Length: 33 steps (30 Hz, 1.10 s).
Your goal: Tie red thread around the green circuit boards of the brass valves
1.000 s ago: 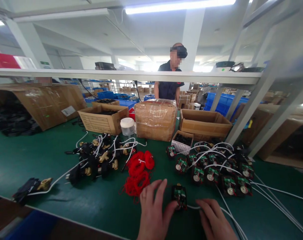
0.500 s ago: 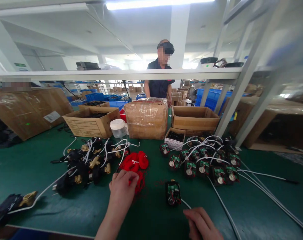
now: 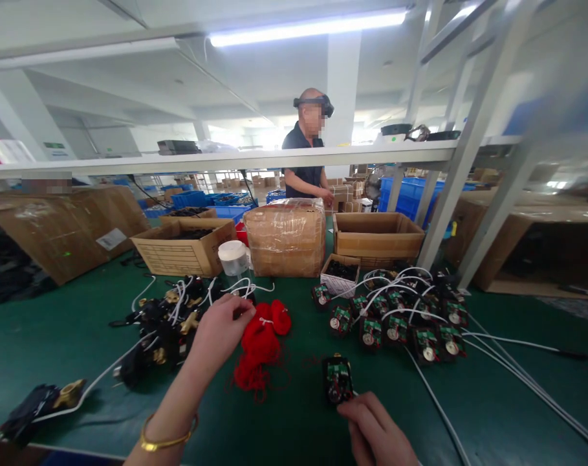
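My left hand (image 3: 226,323) is over the table between a heap of black-and-brass valve units (image 3: 170,336) and a bundle of thin red wires (image 3: 262,340). Its fingers are curled toward the thumb by some white cables; what lies between them is hidden. In front of me a small black housing with a green circuit board (image 3: 337,378) lies face up. My right hand (image 3: 378,427) is closed at its lower edge, pinching the white cable that comes out there.
Several similar open housings (image 3: 395,327) with white cables lie at the right. Behind stand a plastic jar (image 3: 233,259), a taped carton (image 3: 286,243), an open carton (image 3: 378,243) and a small box of black parts (image 3: 339,275). A co-worker (image 3: 303,155) stands beyond the shelf.
My left hand has moved up and left, off the red wires, which are now uncovered. My right hand has come in along the cable, close to the housing. The view has tilted slightly up.
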Each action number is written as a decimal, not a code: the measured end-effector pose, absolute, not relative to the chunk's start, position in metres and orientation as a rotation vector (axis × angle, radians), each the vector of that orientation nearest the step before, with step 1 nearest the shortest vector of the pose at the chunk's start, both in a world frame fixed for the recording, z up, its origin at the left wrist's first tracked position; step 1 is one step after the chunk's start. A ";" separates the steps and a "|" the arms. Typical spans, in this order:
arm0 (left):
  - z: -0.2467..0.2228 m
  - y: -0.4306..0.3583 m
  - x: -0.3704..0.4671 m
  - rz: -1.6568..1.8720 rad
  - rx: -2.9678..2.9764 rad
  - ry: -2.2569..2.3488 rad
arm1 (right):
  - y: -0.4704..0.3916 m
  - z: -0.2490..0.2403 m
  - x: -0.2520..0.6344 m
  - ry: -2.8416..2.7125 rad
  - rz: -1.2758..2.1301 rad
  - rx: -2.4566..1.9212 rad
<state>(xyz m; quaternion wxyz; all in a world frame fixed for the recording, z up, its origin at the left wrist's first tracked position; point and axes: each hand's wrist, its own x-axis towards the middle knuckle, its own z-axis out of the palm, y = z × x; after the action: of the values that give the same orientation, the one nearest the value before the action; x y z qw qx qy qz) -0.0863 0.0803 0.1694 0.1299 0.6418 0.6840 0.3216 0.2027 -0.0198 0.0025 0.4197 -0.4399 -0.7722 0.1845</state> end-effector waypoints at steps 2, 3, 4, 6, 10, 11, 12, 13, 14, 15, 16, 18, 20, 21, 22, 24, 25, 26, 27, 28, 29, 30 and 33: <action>0.172 0.083 -0.090 0.901 1.854 1.988 | -0.015 0.011 0.185 -2.050 0.462 -1.049; 0.174 0.084 -0.092 0.890 1.846 1.987 | -0.012 0.017 0.175 -2.109 0.460 -1.022; 0.176 0.084 -0.093 0.885 1.839 1.988 | -0.009 0.023 0.164 -2.158 0.462 -1.002; 0.180 0.082 -0.095 0.884 1.835 1.976 | -0.002 0.039 0.144 -2.194 0.507 -1.010; 0.191 0.077 -0.097 0.913 1.829 1.963 | 0.013 0.088 0.112 -2.024 0.695 -1.068; 0.193 0.076 -0.097 0.920 1.830 1.967 | 0.016 0.099 0.105 -1.992 0.713 -1.053; 0.195 0.075 -0.096 0.923 1.834 1.963 | 0.020 0.108 0.099 -1.985 0.714 -1.040; 0.196 0.074 -0.095 0.923 1.834 1.950 | 0.025 0.115 0.093 -1.998 0.697 -1.039; 0.197 0.073 -0.094 0.922 1.828 1.928 | 0.029 0.118 0.087 -2.032 0.670 -1.052; 0.198 0.072 -0.093 0.929 1.819 1.905 | 0.034 0.118 0.081 -2.081 0.642 -1.083; 0.199 0.071 -0.092 0.942 1.812 1.887 | 0.038 0.115 0.076 -2.141 0.621 -1.132; 0.201 0.068 -0.092 0.988 1.802 1.857 | 0.046 0.102 0.066 -2.268 0.606 -1.237; 0.206 0.067 -0.093 1.053 1.790 1.831 | 0.051 0.085 0.060 -2.376 0.605 -1.299; 0.208 0.066 -0.095 1.089 1.775 1.828 | 0.052 0.077 0.058 -2.413 0.600 -1.320; 0.211 0.066 -0.097 1.122 1.752 1.830 | 0.053 0.070 0.056 -2.441 0.592 -1.334; 0.217 0.067 -0.101 1.161 1.703 1.843 | 0.053 0.060 0.054 -2.478 0.580 -1.366; 0.220 0.067 -0.102 1.169 1.683 1.849 | 0.053 0.057 0.053 -2.490 0.579 -1.385; 0.222 0.068 -0.103 1.170 1.672 1.853 | 0.052 0.055 0.053 -2.500 0.577 -1.400; 0.223 0.068 -0.104 1.166 1.670 1.859 | 0.051 0.055 0.053 -2.507 0.573 -1.411; 0.224 0.068 -0.104 1.160 1.675 1.869 | 0.050 0.056 0.053 -2.507 0.568 -1.421; 0.225 0.068 -0.103 1.157 1.681 1.878 | 0.049 0.059 0.054 -2.500 0.572 -1.430; 0.225 0.068 -0.102 1.160 1.683 1.877 | 0.047 0.062 0.056 -2.488 0.589 -1.442; 0.224 0.066 -0.098 1.206 1.642 1.814 | 0.042 0.073 0.061 -2.420 0.678 -1.480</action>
<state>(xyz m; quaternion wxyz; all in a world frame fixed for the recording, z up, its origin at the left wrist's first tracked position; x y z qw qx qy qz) -0.0975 0.0661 0.2244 0.2057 0.5890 0.6508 0.4326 0.0613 0.0420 0.0732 0.1123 -0.5041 -0.8245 0.2310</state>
